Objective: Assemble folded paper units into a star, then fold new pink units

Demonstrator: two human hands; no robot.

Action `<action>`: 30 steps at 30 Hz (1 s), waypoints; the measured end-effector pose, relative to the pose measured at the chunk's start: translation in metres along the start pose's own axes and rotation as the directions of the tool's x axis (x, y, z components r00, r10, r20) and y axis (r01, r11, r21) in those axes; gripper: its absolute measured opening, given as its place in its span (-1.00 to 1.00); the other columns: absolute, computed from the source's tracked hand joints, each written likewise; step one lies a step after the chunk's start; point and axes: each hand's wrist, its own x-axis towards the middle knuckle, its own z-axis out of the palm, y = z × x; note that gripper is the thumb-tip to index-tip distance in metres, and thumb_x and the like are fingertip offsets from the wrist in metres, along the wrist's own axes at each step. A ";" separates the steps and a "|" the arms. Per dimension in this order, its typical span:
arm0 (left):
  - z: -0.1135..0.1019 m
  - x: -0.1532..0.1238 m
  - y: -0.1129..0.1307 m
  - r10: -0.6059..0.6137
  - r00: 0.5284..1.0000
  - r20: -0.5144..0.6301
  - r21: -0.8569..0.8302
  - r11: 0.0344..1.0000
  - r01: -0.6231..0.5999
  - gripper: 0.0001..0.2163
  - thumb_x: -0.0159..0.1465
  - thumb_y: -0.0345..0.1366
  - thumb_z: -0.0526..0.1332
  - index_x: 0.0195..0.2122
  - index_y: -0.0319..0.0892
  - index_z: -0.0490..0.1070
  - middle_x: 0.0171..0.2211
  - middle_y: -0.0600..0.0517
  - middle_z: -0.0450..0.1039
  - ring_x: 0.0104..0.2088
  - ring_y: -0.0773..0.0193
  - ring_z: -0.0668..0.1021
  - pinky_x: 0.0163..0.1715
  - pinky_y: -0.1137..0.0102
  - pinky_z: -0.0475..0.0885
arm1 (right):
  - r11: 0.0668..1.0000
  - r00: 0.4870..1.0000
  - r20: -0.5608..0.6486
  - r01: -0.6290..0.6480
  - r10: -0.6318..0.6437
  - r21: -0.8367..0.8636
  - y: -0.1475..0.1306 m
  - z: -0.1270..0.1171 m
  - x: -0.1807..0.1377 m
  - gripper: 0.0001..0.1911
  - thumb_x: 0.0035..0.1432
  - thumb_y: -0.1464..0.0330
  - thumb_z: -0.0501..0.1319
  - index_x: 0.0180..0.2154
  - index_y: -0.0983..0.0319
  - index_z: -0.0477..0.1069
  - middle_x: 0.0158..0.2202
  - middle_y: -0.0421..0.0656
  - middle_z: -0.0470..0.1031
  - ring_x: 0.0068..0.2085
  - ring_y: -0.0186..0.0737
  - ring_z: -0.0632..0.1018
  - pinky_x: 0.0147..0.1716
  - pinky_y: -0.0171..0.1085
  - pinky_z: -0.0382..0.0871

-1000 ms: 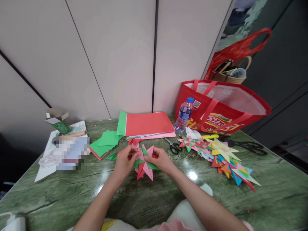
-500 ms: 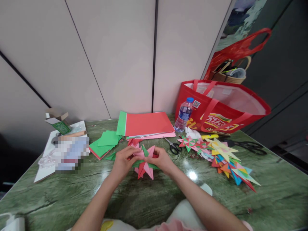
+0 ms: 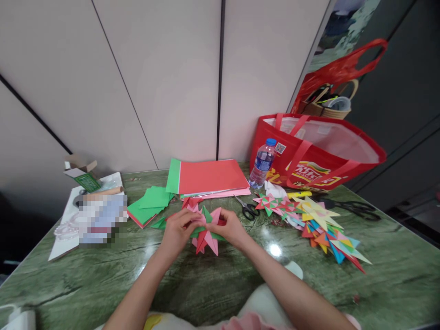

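Centrally, at the near half of the green table (image 3: 192,288), a folded paper star (image 3: 207,238) in pink, red and green was located between the two hands. The left hand (image 3: 178,228) was clamped on the star's left side, with thumb and forefinger pinched together at a pink point. The right hand (image 3: 231,225) was clamped on the opposite side, thumb on the near face and fingers behind, partly hidden. One green point stood upright between the hands; red and pink points extended downward toward the person. Whether the star touched the table could not be told.

Green folded paper (image 3: 158,223) lay just beside the left hand, and small paper squares (image 3: 154,198), green over red, lay beyond it. Large paper sheets (image 3: 213,178), red uppermost, lay flat behind the star. To the right of these, small scissors (image 3: 250,211) rested near a water bottle (image 3: 262,166), which stood upright in front of a red bag (image 3: 292,158). Further right, multicoloured paper stars (image 3: 319,222) lay grouped together, well apart from the right hand.
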 end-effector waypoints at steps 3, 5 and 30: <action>0.001 0.000 -0.001 -0.066 0.998 0.018 -0.005 0.998 0.066 -0.93 0.09 -0.37 0.25 -0.40 -0.16 0.51 -0.41 -0.01 0.52 -0.40 0.26 0.52 -0.36 0.40 0.39 | 0.999 0.999 -0.010 0.030 -0.031 -0.045 0.001 0.001 0.000 -0.75 -0.25 0.30 0.35 -0.48 0.26 0.37 -0.47 -0.21 0.48 -0.44 -0.26 0.46 -0.38 -0.27 0.37; 0.001 0.000 -0.002 -0.119 0.992 0.040 -0.028 0.992 0.120 -0.94 0.08 -0.37 0.25 -0.42 -0.17 0.50 -0.43 -0.01 0.50 -0.42 0.26 0.51 -0.38 0.40 0.38 | 0.994 0.998 -0.013 0.060 -0.062 -0.087 0.003 0.002 0.000 -0.76 -0.23 0.31 0.34 -0.48 0.27 0.36 -0.48 -0.21 0.47 -0.45 -0.27 0.45 -0.41 -0.29 0.35; 0.006 -0.001 0.004 -0.344 0.933 0.100 0.040 0.939 0.342 -0.78 0.08 -0.22 0.17 -0.62 -0.21 0.43 -0.52 0.04 0.34 -0.48 0.30 0.42 -0.46 0.44 0.27 | 0.966 0.986 -0.006 0.160 -0.165 -0.204 0.003 0.004 -0.005 -0.65 -0.19 0.38 0.31 -0.29 0.21 0.29 -0.40 -0.21 0.48 -0.36 -0.21 0.50 -0.33 -0.26 0.38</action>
